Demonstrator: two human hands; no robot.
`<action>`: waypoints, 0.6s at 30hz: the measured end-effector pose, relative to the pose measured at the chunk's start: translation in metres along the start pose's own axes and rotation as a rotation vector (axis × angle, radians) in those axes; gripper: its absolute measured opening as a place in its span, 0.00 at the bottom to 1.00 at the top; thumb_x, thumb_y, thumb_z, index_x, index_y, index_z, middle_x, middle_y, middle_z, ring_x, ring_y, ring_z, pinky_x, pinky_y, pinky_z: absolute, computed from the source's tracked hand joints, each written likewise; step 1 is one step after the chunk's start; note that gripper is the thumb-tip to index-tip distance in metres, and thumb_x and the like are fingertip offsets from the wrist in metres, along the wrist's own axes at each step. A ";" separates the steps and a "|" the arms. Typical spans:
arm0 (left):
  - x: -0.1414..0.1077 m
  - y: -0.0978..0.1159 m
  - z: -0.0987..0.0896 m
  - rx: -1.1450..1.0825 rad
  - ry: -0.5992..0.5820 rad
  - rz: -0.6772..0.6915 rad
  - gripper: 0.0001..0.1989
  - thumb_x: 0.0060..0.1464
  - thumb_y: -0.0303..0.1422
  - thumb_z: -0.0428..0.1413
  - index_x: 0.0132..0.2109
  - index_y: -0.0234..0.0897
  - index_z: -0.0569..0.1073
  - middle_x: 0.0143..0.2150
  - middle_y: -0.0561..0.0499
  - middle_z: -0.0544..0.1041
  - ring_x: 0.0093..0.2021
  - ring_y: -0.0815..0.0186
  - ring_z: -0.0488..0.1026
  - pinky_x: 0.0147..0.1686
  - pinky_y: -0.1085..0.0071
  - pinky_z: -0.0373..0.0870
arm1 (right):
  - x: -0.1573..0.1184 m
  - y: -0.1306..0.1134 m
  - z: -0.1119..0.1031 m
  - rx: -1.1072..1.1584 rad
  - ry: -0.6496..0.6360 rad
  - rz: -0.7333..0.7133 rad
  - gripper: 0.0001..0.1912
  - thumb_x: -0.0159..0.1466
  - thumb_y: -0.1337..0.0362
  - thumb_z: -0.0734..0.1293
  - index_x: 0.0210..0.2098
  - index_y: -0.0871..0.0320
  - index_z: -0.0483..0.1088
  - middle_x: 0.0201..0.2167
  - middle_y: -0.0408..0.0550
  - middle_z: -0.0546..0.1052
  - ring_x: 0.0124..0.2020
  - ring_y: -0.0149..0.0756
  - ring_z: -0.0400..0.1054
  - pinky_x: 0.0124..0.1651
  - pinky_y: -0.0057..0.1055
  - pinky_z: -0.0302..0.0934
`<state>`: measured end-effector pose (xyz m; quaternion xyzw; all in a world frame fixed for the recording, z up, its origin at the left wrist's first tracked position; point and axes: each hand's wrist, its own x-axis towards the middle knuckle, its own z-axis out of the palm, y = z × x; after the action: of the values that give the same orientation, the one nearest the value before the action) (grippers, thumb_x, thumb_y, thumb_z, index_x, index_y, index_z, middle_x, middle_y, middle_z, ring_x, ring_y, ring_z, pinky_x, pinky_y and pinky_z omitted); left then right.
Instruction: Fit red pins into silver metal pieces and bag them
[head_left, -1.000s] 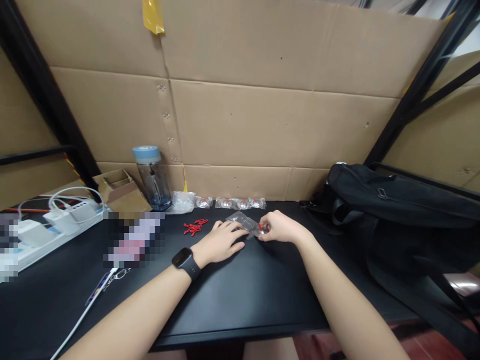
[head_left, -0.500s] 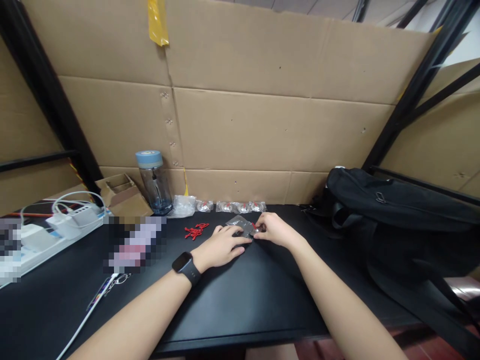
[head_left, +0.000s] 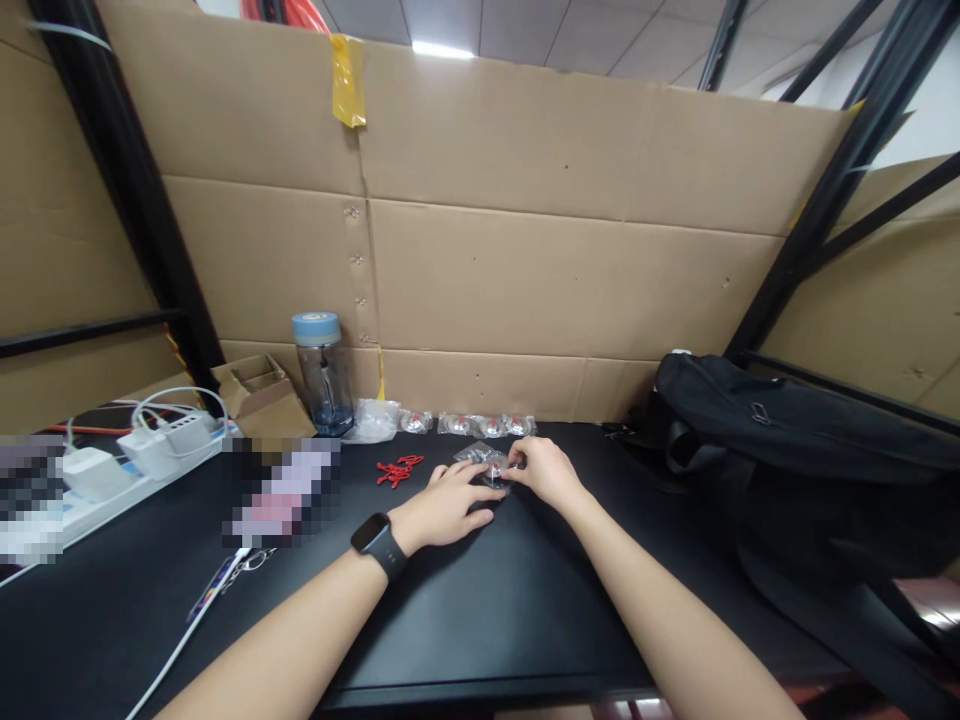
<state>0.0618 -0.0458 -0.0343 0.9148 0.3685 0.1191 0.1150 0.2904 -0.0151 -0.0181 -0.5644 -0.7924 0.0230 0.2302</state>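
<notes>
A small clear plastic bag (head_left: 474, 455) lies on the black table between my hands. Inside it, or at its mouth, shows a round silvery piece with a red mark (head_left: 495, 471). My left hand (head_left: 448, 503), with a watch on its wrist, rests palm down, its fingers stretched over the bag's near left side. At the bag's right edge, my right hand (head_left: 546, 470) has thumb and forefinger pinched together; the fingertips partly hide what they grip. Red cords (head_left: 397, 471) lie in a loose pile left of the bag.
Along the cardboard wall (head_left: 510, 290) lie several bagged round pieces (head_left: 491, 426) and a heap of clear bags (head_left: 373, 421). A bottle (head_left: 324, 385), an open carton (head_left: 270, 400), a power strip (head_left: 150, 470) and a cable stand left; a black backpack (head_left: 795, 440) lies right.
The silvery piece with red, mostly hidden at my right fingertips before, now shows at or in the bag between my hands. The view has tilted up slightly.
</notes>
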 end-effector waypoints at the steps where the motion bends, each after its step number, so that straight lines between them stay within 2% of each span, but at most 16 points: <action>1: 0.000 0.000 0.000 0.002 0.003 -0.001 0.21 0.64 0.42 0.52 0.63 0.62 0.68 0.73 0.50 0.56 0.72 0.45 0.50 0.63 0.40 0.51 | 0.001 -0.001 0.002 -0.041 0.017 0.002 0.10 0.54 0.59 0.78 0.30 0.53 0.76 0.32 0.43 0.80 0.37 0.38 0.73 0.37 0.29 0.58; 8: -0.003 -0.004 -0.002 0.024 0.060 0.002 0.19 0.62 0.38 0.55 0.58 0.65 0.73 0.72 0.55 0.56 0.72 0.42 0.46 0.62 0.36 0.49 | 0.005 -0.015 0.016 -0.184 0.138 -0.029 0.18 0.55 0.50 0.76 0.30 0.55 0.69 0.36 0.46 0.78 0.39 0.41 0.70 0.40 0.33 0.56; 11: -0.004 -0.009 -0.007 0.020 0.105 -0.021 0.15 0.60 0.39 0.57 0.52 0.65 0.77 0.70 0.56 0.59 0.71 0.41 0.46 0.62 0.36 0.48 | 0.007 -0.019 0.024 -0.200 0.172 0.003 0.17 0.59 0.50 0.74 0.33 0.55 0.69 0.38 0.49 0.77 0.40 0.43 0.69 0.41 0.34 0.56; 13: -0.005 -0.013 -0.012 0.010 0.125 -0.018 0.11 0.59 0.40 0.59 0.47 0.61 0.80 0.67 0.55 0.62 0.70 0.42 0.48 0.62 0.38 0.50 | 0.008 -0.018 0.027 -0.165 0.194 0.031 0.16 0.59 0.52 0.74 0.35 0.56 0.69 0.38 0.50 0.76 0.41 0.43 0.69 0.42 0.35 0.57; 16: -0.006 -0.018 -0.018 -0.008 0.178 0.024 0.06 0.57 0.38 0.60 0.40 0.54 0.82 0.62 0.54 0.68 0.67 0.47 0.53 0.61 0.46 0.53 | 0.007 -0.012 0.025 0.052 0.097 -0.073 0.16 0.57 0.56 0.76 0.38 0.56 0.69 0.38 0.48 0.75 0.40 0.40 0.69 0.42 0.33 0.59; 18: -0.005 -0.022 -0.020 -0.041 0.229 0.023 0.09 0.55 0.31 0.59 0.42 0.50 0.80 0.58 0.52 0.71 0.62 0.52 0.60 0.59 0.52 0.58 | 0.006 -0.004 0.019 0.248 -0.017 -0.191 0.16 0.58 0.57 0.75 0.41 0.56 0.70 0.39 0.46 0.75 0.38 0.37 0.69 0.41 0.31 0.61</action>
<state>0.0380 -0.0316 -0.0229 0.8969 0.3662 0.2313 0.0893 0.2778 -0.0075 -0.0318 -0.4535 -0.8355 0.1036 0.2926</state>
